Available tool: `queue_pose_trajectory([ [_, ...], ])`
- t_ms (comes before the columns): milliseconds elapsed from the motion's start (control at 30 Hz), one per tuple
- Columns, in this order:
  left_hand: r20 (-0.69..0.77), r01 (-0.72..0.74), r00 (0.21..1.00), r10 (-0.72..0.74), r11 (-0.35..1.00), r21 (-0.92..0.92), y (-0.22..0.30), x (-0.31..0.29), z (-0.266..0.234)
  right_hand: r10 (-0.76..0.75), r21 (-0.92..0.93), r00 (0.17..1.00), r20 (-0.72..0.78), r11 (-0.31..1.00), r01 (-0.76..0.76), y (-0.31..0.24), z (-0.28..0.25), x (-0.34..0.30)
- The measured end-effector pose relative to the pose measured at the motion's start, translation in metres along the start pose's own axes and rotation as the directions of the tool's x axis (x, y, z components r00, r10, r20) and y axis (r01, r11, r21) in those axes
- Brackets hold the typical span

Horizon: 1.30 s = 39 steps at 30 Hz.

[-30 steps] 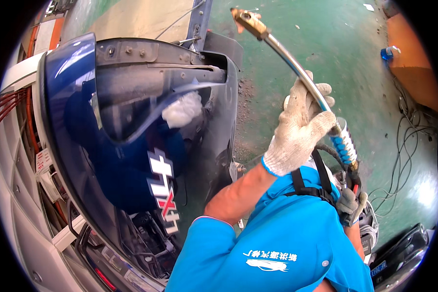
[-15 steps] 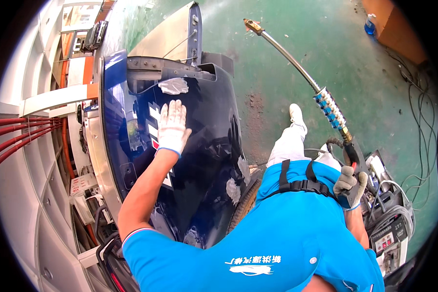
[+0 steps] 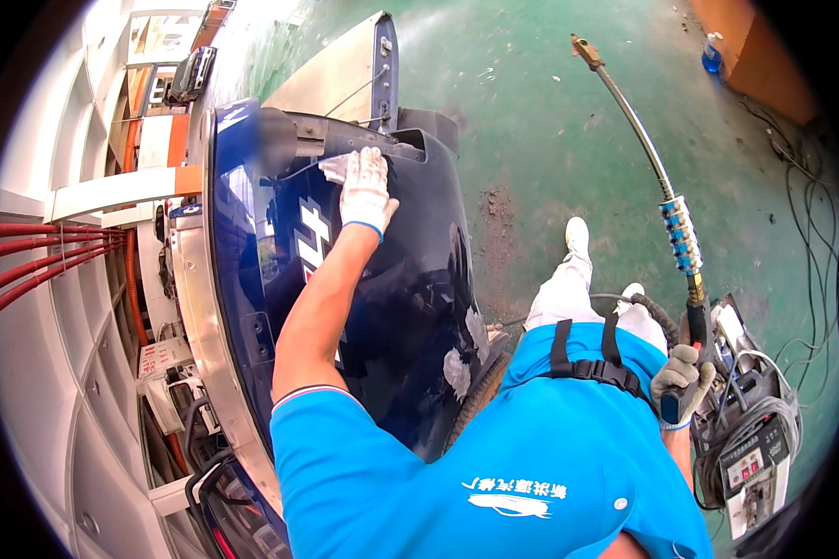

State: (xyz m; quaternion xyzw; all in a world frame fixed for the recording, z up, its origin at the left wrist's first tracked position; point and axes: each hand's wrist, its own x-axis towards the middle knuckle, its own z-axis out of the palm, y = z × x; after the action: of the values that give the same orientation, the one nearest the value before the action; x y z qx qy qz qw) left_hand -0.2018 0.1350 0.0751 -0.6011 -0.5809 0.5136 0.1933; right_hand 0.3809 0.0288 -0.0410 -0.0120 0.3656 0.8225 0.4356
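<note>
A dark blue glossy vehicle body panel (image 3: 405, 242) with white lettering stands on my left. My left hand (image 3: 367, 191), in a white glove with a blue cuff, lies flat on it, fingers stretched out. Its fingers partly cover a dull grey patch (image 3: 333, 169) near the panel's far edge. At my right hip, my right hand (image 3: 682, 384), in a grey-faced glove, is closed around the black handle of a long-necked welding gun (image 3: 641, 130). The gun points away from me, with a brass-coloured tip and a blue-and-white ridged sleeve.
Another grey patch (image 3: 457, 374) marks the panel's near right side, by a tyre (image 3: 475, 405). Right of me stands a machine (image 3: 755, 466) with coiled cable (image 3: 764, 415). Cables (image 3: 802, 214) lie on the green floor. A metal flap (image 3: 331, 70) juts out beyond the panel.
My left hand has slid forward along the panel onto the far grey patch. The gun in my right hand has swung to the right and stands more upright in view.
</note>
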Motion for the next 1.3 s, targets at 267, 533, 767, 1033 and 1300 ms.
queue_pose_trajectory([
  [267, -0.036, -0.099, 0.995, 0.094, 0.979, -0.179, 0.006, -0.059, 0.008, -0.033, 0.031, 0.999, 0.009, 0.999, 0.033, 0.006, -0.002, 0.011],
  [533, -0.228, 0.237, 0.905, -0.359, 0.871, -0.431, -0.064, -0.127, -0.047, 0.035, -0.082, 0.999, 0.019, 0.996, -0.033, -0.013, 0.003, 0.009],
  [767, -0.184, 0.638, 0.675, -0.714, 0.690, -0.342, -0.029, -0.305, -0.042, 0.153, -0.159, 0.988, -0.007, 0.976, -0.152, -0.027, 0.010, 0.003],
  [1033, -0.123, 0.694, 0.628, -0.768, 0.625, -0.357, 0.005, -0.354, -0.035, 0.201, -0.140, 0.975, -0.098, 0.967, -0.214, -0.027, -0.002, -0.011],
  [1300, -0.114, 0.707, 0.585, -0.803, 0.574, -0.413, -0.003, -0.331, -0.023, 0.235, -0.243, 0.956, -0.177, 0.931, -0.274, -0.017, -0.003, -0.034],
])
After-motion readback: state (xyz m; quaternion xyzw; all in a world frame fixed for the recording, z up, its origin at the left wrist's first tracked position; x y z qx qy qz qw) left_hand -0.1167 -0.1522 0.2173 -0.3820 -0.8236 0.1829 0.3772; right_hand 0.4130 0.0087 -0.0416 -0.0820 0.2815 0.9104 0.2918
